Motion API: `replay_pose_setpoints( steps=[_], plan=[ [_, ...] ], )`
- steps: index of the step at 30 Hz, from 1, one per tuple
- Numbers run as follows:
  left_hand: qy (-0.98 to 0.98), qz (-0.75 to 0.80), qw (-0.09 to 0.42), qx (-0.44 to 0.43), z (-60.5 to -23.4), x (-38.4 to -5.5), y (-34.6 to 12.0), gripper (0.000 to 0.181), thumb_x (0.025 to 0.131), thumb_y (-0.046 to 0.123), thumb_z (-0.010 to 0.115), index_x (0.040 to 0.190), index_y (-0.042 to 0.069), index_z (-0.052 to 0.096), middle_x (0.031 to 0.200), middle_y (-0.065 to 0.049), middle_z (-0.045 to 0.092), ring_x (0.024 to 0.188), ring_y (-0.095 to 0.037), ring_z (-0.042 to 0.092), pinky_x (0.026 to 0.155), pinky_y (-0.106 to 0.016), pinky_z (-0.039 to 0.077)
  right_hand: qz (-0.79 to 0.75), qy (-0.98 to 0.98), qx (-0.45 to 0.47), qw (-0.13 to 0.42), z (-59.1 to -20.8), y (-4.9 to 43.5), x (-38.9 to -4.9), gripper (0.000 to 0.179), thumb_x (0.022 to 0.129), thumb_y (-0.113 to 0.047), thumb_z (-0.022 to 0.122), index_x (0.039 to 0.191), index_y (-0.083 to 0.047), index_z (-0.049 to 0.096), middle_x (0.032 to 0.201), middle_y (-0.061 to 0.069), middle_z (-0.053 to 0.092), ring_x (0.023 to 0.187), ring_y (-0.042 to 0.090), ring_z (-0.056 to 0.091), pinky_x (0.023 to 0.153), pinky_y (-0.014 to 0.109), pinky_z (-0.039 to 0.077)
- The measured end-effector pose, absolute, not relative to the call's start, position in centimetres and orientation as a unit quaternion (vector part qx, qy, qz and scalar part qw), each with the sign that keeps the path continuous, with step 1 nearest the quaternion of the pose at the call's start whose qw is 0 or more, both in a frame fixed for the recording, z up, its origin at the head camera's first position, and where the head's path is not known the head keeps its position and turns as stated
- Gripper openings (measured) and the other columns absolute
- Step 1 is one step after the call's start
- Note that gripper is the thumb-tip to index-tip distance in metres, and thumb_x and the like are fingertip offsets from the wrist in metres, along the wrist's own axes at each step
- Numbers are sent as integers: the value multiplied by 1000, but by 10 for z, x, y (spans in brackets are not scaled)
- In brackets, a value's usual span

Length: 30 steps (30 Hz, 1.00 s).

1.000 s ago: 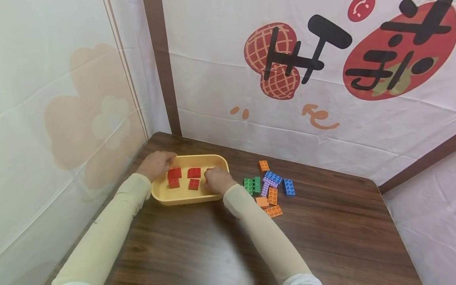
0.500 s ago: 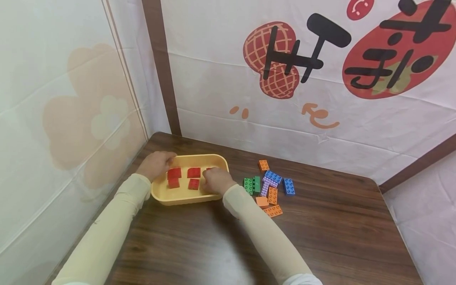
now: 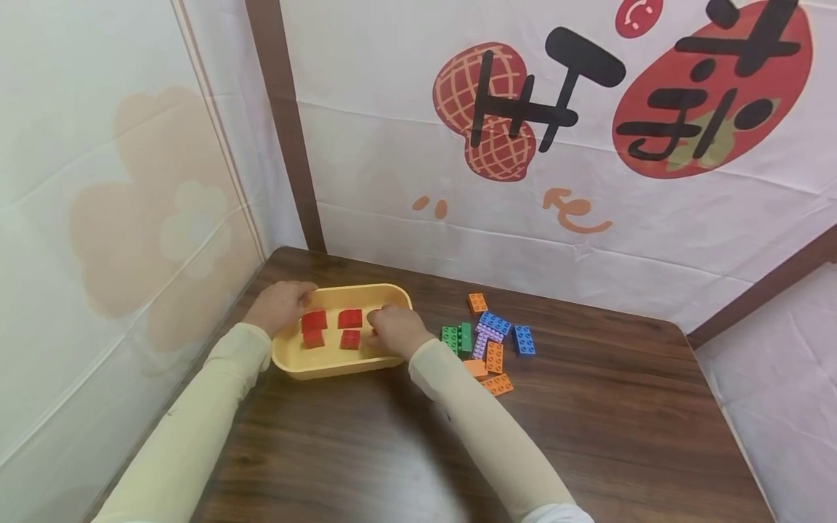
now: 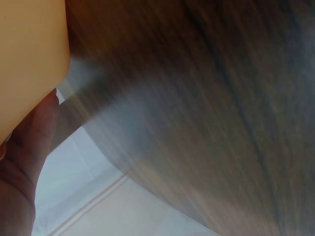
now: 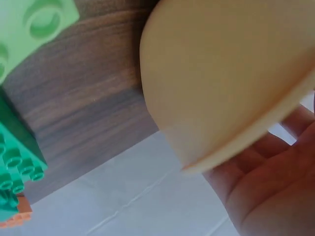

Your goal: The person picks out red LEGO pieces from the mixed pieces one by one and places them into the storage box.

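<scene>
A yellow plastic tray (image 3: 343,366) lies at the table's back left with several red toy bricks (image 3: 349,318) set in two rows inside. My left hand (image 3: 280,306) grips the tray's left end; in the left wrist view its thumb (image 4: 43,125) lies along the outside wall. Reaching over the right rim, my right hand (image 3: 399,328) is down inside the tray, fingers curled at a red brick that it mostly covers. In the right wrist view the tray wall (image 5: 216,73) hides the fingertips of my right hand (image 5: 275,182).
Right of the tray lies a loose group of toy bricks: green bricks (image 3: 465,338), a purple brick (image 3: 480,344), blue bricks (image 3: 524,340) and orange bricks (image 3: 495,357). Patterned cloth walls (image 3: 366,160) stand behind and left of the wooden table (image 3: 588,421).
The head view has shifted slightly, moving the scene left. My right hand has made only small movements over the brick inside the tray. My left hand stays on the tray's left end.
</scene>
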<state>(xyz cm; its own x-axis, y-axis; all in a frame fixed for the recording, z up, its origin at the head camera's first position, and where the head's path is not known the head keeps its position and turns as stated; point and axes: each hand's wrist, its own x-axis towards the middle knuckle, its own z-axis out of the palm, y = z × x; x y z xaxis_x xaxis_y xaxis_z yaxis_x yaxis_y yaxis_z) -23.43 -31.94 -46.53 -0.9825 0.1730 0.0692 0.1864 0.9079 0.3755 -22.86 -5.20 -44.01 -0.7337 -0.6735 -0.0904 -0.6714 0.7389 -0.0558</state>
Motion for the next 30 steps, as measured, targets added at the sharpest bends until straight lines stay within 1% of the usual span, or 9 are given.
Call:
replay_pose_setpoints(
  steps=[5, 10, 14, 17, 23, 28, 30],
  plan=[
    [-975, -204, 12, -91, -464, -233, -316, 36, 94, 4, 60, 130, 0, 65, 117, -20, 69, 108, -41, 63, 100, -61, 45, -26, 931, -361, 42, -432, -43, -226, 25, 95, -41, 69, 93, -17, 66, 73, -3, 54, 69, 14, 52, 55, 27, 45],
    [-973, -208, 21, -99, -464, -232, -317, 36, 95, 5, 60, 130, 1, 65, 116, -20, 70, 108, -43, 63, 100, -61, 45, -61, 928, -363, 49, -420, -30, -224, 30, 96, -42, 68, 108, -15, 70, 84, -3, 56, 73, 14, 53, 61, 24, 47],
    [-972, -213, 20, -100, -463, -231, -317, 36, 94, 5, 60, 130, 0, 65, 117, -21, 69, 110, -44, 62, 101, -62, 44, -77, 922, -375, 56, -413, -20, -221, 35, 96, -42, 68, 117, -14, 71, 90, 0, 57, 76, 15, 54, 65, 24, 48],
    [-971, -215, 21, -103, -463, -230, -318, 37, 94, 6, 60, 130, -1, 64, 119, -23, 68, 112, -45, 61, 102, -62, 43, -84, 920, -378, 59, -411, -11, -218, 35, 97, -41, 67, 118, -14, 72, 94, 1, 60, 78, 15, 55, 67, 25, 50],
    [-972, -209, 22, -106, -465, -229, -319, 37, 94, 7, 61, 130, -2, 64, 121, -25, 67, 113, -47, 60, 101, -64, 42, -117, 921, -367, 59, -415, 12, -213, 31, 98, -35, 67, 120, -14, 72, 106, 1, 66, 89, 14, 57, 82, 28, 55],
    [-974, -200, 17, -105, -465, -227, -318, 38, 94, 6, 59, 131, -2, 63, 122, -27, 66, 113, -49, 59, 101, -64, 42, -130, 919, -369, 47, -421, 37, -209, 26, 100, -26, 64, 120, -13, 72, 107, 0, 67, 92, 14, 60, 84, 28, 55],
    [-975, -196, 18, -106, -464, -227, -318, 38, 94, 6, 59, 131, -3, 63, 122, -27, 65, 113, -49, 59, 100, -65, 42, -140, 920, -362, 49, -423, 47, -207, 26, 100, -25, 63, 121, -13, 72, 109, -1, 68, 95, 15, 61, 88, 30, 55]
  ],
)
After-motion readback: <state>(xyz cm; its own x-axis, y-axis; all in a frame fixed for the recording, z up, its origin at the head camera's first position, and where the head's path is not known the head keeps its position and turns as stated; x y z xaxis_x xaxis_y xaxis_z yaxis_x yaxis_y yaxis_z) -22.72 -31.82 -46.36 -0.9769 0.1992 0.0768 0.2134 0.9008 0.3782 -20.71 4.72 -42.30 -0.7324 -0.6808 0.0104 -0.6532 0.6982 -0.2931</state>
